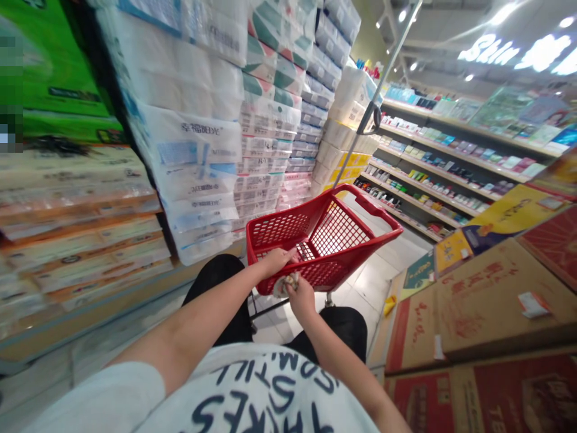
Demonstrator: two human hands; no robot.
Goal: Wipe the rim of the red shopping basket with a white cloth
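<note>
Navy-lettered white tee (252,385) fills the bottom of the head cam, with black shorts (347,329) poking out past it, and both arms reach forward to a red plastic shopping basket (280,227) on a wheeled frame. Left hand (277,260) lies over the basket's near rim, fingers bent down, but I can't tell how tight that hold is. Right hand (301,299) is closed around a crumpled whitish bundle (287,284), maybe tissue or a wrapper, hard to say, right up against the basket's edge. What's in hand looks like just hanging onto the cart, and any grab from the shelves would need one hand off that rim. Wrapped toilet paper packs (189,138) tower on the left, cardboard cartons (487,307) sit on the right, shelves of small boxed goods (442,153) run beyond them, and a metal pole (374,108) rises behind the basket
</note>
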